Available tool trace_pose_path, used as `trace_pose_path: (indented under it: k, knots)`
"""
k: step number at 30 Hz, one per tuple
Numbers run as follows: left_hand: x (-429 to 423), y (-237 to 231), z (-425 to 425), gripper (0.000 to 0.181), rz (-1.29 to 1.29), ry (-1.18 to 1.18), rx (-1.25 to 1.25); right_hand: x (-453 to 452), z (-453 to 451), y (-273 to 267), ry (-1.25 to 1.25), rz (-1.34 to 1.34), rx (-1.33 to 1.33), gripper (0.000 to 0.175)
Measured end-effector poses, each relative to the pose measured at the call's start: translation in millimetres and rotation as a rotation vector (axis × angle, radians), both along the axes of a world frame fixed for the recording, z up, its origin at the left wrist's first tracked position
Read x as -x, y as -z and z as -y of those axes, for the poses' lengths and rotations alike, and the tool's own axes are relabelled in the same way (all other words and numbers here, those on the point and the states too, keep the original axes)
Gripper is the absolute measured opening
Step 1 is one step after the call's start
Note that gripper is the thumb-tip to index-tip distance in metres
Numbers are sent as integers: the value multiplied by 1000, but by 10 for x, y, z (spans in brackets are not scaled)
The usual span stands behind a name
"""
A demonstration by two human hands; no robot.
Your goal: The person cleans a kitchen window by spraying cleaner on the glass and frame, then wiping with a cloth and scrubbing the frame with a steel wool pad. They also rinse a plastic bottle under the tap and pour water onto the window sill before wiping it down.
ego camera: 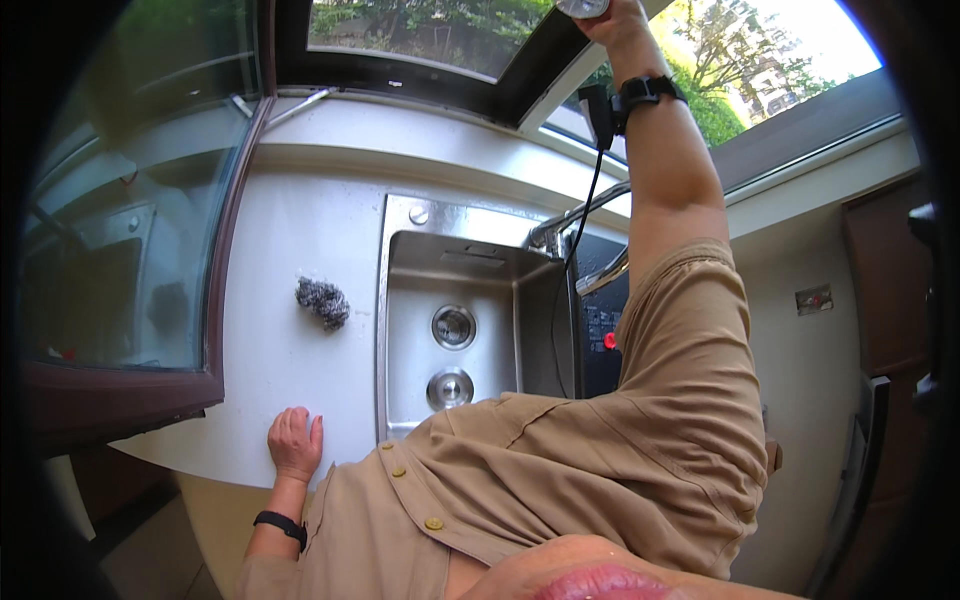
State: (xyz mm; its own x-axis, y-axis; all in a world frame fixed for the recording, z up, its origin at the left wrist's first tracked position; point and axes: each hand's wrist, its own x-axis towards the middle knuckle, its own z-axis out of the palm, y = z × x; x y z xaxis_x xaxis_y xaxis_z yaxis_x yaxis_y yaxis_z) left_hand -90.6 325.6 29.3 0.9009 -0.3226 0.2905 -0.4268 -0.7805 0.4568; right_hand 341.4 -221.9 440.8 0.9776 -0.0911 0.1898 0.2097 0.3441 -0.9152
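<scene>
My left hand [295, 442] rests palm down on the white countertop [255, 360], near its front edge, and holds nothing. Its thumb stands apart from the fingers. My right hand [619, 24] is raised high toward the window at the top of the picture. It grips a round, shiny, clear or silvery object [583, 6], which the picture's edge cuts off. A grey wire scouring pad [323, 303] lies on the countertop beyond my left hand. Right of the pad is a stainless steel sink [405, 352], its near part hidden by my shirt.
A brown-framed window sash [225, 247] swings in over the counter's left side. A chrome faucet [551, 232] stands at the sink's right rear. A black cable [574, 247] hangs from my right wrist band into the sink. The drain strainer [453, 327] and a metal lid [450, 388] are in the basin.
</scene>
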Motion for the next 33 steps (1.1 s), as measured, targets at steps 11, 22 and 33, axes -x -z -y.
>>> trace_pose_path:
  k: [11,22,33]
  knots:
    - [-6,-9,16,22,0,-18,-12,64,-176,469,4,-78,189,37]
    - [9,-3,12,21,-12,-26,-30,-72,-1201,1013,-20,-165,483,45]
    - [-4,-69,6,24,11,-7,-47,-578,-2307,824,-35,-130,896,77]
